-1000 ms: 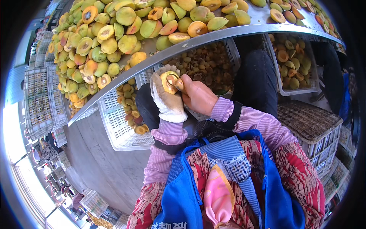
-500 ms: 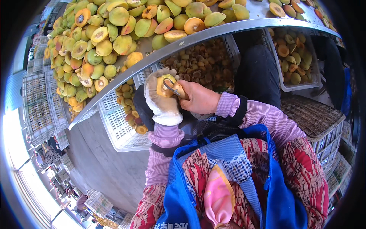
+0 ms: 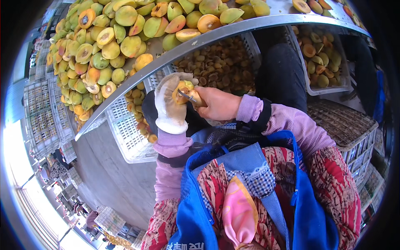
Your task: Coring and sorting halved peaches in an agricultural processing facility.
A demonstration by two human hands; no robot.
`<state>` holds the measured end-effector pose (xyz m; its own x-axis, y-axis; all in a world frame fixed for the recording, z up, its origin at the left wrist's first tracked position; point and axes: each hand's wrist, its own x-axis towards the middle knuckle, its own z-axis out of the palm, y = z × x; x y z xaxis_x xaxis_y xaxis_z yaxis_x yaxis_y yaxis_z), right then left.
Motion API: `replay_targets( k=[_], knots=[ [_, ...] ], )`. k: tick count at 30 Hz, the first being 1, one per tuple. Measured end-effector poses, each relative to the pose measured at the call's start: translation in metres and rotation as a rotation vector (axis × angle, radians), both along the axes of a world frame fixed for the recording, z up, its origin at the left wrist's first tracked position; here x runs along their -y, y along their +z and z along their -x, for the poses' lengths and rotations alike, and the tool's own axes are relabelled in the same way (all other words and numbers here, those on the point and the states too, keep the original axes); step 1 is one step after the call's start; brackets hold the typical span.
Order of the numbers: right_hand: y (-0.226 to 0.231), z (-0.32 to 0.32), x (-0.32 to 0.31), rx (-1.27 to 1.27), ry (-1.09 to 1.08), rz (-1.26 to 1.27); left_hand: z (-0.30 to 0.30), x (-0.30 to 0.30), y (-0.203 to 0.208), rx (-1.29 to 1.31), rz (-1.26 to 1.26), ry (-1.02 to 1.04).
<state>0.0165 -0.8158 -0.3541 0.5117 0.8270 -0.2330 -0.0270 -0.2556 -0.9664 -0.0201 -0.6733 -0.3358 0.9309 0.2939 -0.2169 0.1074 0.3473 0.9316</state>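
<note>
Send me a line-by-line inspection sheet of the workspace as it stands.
Surface: metal-rimmed table, heaped with fruit, many pieces cut in half.
Items in hand: cut fruit piece; small hand tool with thin metal head at the fruit piece.
Clutter: white crate with fruit pieces, partly below the table.
Hands: gloved left hand holds the fruit piece; bare right hand grips the tool.
Cables: nothing seen.
Surroundings: grey floor; stacked crates.

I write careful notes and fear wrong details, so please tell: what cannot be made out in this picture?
In the head view:
Tool handle: mostly hidden by the right grip.
Held fruit, palm side: hidden by the gloved left grip.
Fruit pile, far end: cut off by the top edge.
People at lower left: too small, blurred.
</note>
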Motion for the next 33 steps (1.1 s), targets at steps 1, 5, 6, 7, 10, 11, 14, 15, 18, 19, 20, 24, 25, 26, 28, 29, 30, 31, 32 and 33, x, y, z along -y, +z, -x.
replay_targets(
  k=[1, 5, 6, 7, 10, 11, 14, 15, 18, 19, 20, 24, 25, 26, 28, 29, 30, 31, 32, 33],
  knots=[
    [0.006, -0.002, 0.002, -0.088, 0.013, 0.032, -0.002, 0.000, 0.003, -0.008, -0.027, -0.022],
    [0.004, -0.003, 0.008, -0.268, 0.061, 0.014, -0.001, -0.007, 0.002, -0.028, -0.058, -0.130],
    [0.006, -0.004, 0.009, -0.269, 0.062, 0.014, -0.001, -0.011, 0.002, -0.048, -0.057, -0.221],
    [0.011, -0.005, 0.011, -0.352, 0.096, 0.042, -0.001, -0.014, 0.002, -0.049, -0.058, -0.220],
    [0.012, -0.007, 0.013, -0.456, 0.150, 0.077, 0.000, -0.015, 0.004, -0.100, 0.071, -0.313],
    [0.011, -0.008, 0.013, -0.479, 0.170, 0.083, 0.001, -0.012, 0.003, -0.070, 0.015, -0.284],
    [0.011, -0.004, 0.011, -0.266, 0.094, 0.126, 0.005, -0.007, -0.004, -0.029, -0.020, -0.216],
    [0.007, -0.002, 0.009, -0.266, 0.094, 0.124, 0.007, -0.006, -0.007, -0.022, 0.000, -0.173],
    [-0.007, 0.005, 0.003, -0.097, 0.058, 0.143, 0.007, -0.003, -0.014, -0.132, 0.171, -0.053],
    [-0.008, 0.007, 0.002, -0.053, 0.030, 0.130, 0.008, -0.002, -0.018, -0.133, 0.171, -0.053],
    [-0.011, 0.009, 0.002, -0.009, 0.002, 0.116, 0.009, -0.001, -0.022, -0.142, 0.170, -0.010],
    [-0.037, 0.017, -0.003, 0.384, -0.096, 0.051, 0.008, 0.004, -0.027, -0.106, 0.189, 0.029],
    [-0.036, 0.017, -0.005, 0.409, -0.102, 0.095, 0.007, 0.003, -0.028, -0.107, 0.189, 0.028],
    [-0.035, 0.017, -0.006, 0.434, -0.107, 0.139, 0.005, 0.002, -0.028, -0.139, 0.182, 0.036],
    [-0.031, 0.012, -0.005, 0.287, -0.054, 0.143, 0.004, 0.003, -0.026, -0.166, 0.180, 0.045],
    [-0.028, 0.009, -0.003, 0.140, -0.001, 0.145, 0.004, 0.004, -0.024, -0.172, 0.194, 0.041],
    [-0.014, 0.004, 0.000, 0.143, 0.002, 0.146, 0.004, 0.004, -0.022, -0.175, 0.207, 0.039],
    [0.007, -0.003, 0.004, -0.125, 0.081, 0.204, 0.006, 0.002, -0.020, -0.173, 0.205, 0.044],
    [0.018, -0.007, 0.007, -0.394, 0.162, 0.260, 0.008, 0.000, -0.018, -0.143, 0.147, 0.007],
    [0.017, -0.007, 0.009, -0.390, 0.160, 0.261, 0.008, 0.000, -0.016, -0.110, 0.092, -0.037]
  ],
)
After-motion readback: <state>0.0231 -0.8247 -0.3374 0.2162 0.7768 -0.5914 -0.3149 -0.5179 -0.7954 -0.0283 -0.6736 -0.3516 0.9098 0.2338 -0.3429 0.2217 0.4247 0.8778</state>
